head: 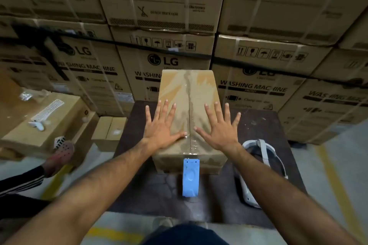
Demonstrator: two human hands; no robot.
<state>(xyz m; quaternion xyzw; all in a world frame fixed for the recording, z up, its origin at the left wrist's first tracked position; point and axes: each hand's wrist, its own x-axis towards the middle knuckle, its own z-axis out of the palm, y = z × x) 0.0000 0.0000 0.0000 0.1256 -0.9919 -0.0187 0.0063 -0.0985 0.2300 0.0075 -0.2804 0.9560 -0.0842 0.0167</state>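
A brown cardboard box [188, 89] stands on a dark table [264, 125], its top seam covered with clear tape. My left hand [162, 125] lies flat on the left flap with fingers spread. My right hand [219, 125] lies flat on the right flap, fingers spread too. The two thumbs point at the seam from either side. A blue tape dispenser [190, 177] leans against the box's near face, its upper end at the top edge.
A white headset with a grey strap [262, 157] lies on the table to the right. Stacked washing machine cartons [163, 26] wall off the back. Low cartons [49, 117] and a small box [109, 131] stand left. Another person's foot in a sandal [59, 155] is at the left.
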